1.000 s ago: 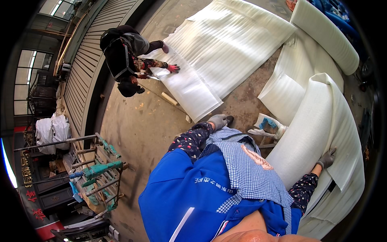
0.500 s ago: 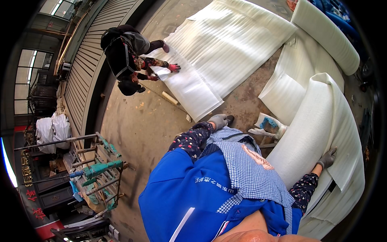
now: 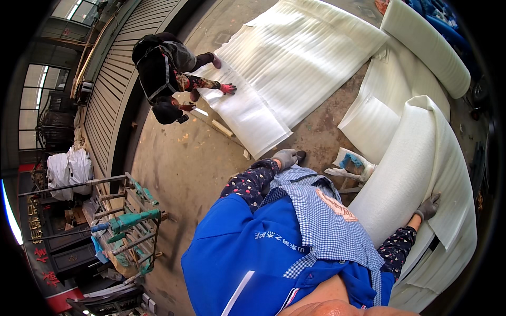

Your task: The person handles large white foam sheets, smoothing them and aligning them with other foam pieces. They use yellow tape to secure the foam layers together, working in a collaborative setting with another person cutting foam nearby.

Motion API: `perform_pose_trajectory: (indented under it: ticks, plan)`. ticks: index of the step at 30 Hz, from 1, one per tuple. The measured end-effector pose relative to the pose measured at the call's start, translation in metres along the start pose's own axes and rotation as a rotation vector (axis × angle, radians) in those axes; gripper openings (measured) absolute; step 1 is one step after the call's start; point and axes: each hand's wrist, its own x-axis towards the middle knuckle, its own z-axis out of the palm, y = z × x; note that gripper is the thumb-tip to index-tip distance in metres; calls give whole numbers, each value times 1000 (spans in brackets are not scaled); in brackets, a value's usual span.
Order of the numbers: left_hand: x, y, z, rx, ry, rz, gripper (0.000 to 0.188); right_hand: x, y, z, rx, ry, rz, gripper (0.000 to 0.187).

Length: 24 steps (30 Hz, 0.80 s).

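Note:
My right hand [image 3: 428, 206], in a grey glove, lies on the large roll of white foam sheet [image 3: 395, 174] at my right. Its fingers are stretched along the loose layer and hold nothing visible. My left hand [image 3: 285, 157], also grey-gloved, rests at my knee beside the checked apron [image 3: 327, 216]. Its fingers bend out of sight. Ahead, a flat white foam sheet [image 3: 300, 58] covers part of the floor. A bent-over co-worker [image 3: 161, 71] presses one red-gloved hand [image 3: 228, 88] on its near-left part. A small pale strip [image 3: 200, 111] shows near that person's other hand.
A second foam roll [image 3: 427, 47] lies at the far right, partly unrolled. A wooden strip [image 3: 222, 128] is on the concrete floor by the sheet. Close to my knees stands a support with white and blue wrapping [image 3: 352, 162]. A metal rack [image 3: 126, 226] stands left.
The co-worker's other hand has drawn back from the sheet's edge toward their body, and the pale strip now shows there. The red-gloved hand stays put. My hands have not visibly moved.

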Motion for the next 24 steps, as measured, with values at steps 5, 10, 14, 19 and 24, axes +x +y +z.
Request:
perform_pose_trajectory:
  ticks: [5,10,14,19,24]
  plan:
    - [0,-1,0,2,7,8,33,1,3,2,18,25,-17,54]
    - [5,-5,3,7,10,7,33,1,4,4,46,39,-21,53]
    - [6,-5,3,6,4,0,34,0,1,2,40,18,10,54]
    - [9,-9,6,0,6,11,34,-2,-6,-2,-5,13,14,55]
    - [5,-4,4,2,16,13,35,-2,-3,-2,-9,21,-5,50]
